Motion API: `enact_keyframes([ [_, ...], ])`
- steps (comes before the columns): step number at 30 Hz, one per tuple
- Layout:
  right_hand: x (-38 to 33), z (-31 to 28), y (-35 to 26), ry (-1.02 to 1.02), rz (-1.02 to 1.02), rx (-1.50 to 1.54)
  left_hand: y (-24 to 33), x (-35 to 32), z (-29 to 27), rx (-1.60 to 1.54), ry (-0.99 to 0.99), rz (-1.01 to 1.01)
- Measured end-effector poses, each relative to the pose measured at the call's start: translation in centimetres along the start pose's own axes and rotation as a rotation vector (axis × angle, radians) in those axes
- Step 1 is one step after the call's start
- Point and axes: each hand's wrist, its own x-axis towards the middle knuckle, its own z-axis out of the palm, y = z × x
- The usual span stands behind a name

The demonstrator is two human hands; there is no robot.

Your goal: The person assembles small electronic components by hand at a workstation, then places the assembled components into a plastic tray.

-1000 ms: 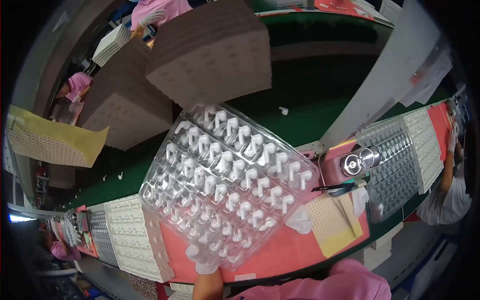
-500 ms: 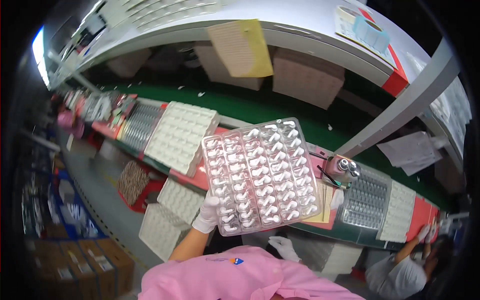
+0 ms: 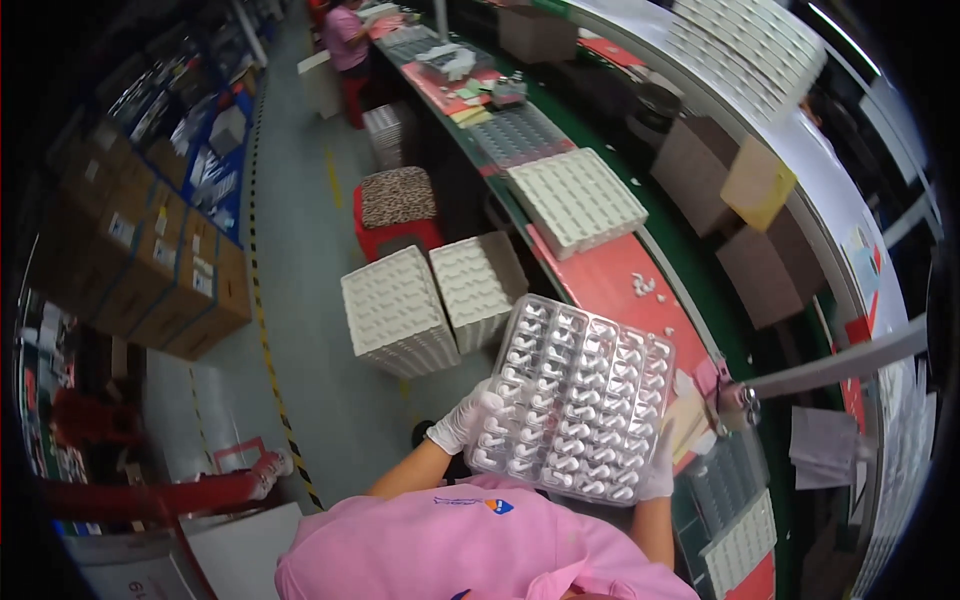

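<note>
A clear plastic blister tray (image 3: 520,478) is held in front of my chest, tilted, with rows of white earbud-like pieces (image 3: 582,397) in its pockets. My gloved left hand (image 3: 466,418) grips its left edge, the fingers partly hidden by the tray. At the lower right edge my gloved right hand (image 3: 660,470) is closed on the tray, partly behind it. Loose white pieces (image 3: 641,285) lie on the red mat (image 3: 585,272) of the bench beyond the tray. A stack of cream moulded trays (image 3: 580,195) sits farther along that bench.
Two stacks of cream trays, a left stack (image 3: 395,300) and a right stack (image 3: 478,285), stand on the floor. Behind them is a red stool (image 3: 385,238) with a spotted cushion. A metal post (image 3: 840,355) slants at right. Cartons (image 3: 195,270) stand left; a co-worker (image 3: 347,38) sits far off.
The view has swung left along the bench. My right hand, earlier low and off the tray, is now on its right edge. My left hand keeps its hold, and the tray's tilt has changed.
</note>
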Motion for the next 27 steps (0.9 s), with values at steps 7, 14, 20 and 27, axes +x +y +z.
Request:
enact_keyframes([
  [7,3.2,16.7,13.5,-0.184,0.192,-0.286,5.2,-15.5,-13.2,0.072,0.323,0.295],
  [14,12.2,26.2,29.0,-0.236,0.518,-0.408,16.9,-33.1,-14.8,-0.115,0.555,0.475],
  [20,16.5,40.2,39.3,-0.367,0.574,-0.680,22.2,-41.6,-20.9,-0.167,0.751,0.659],
  [27,31.4,47.5,48.9,-0.625,0.675,-0.509,41.7,-43.6,-33.4,-0.022,0.776,0.709],
])
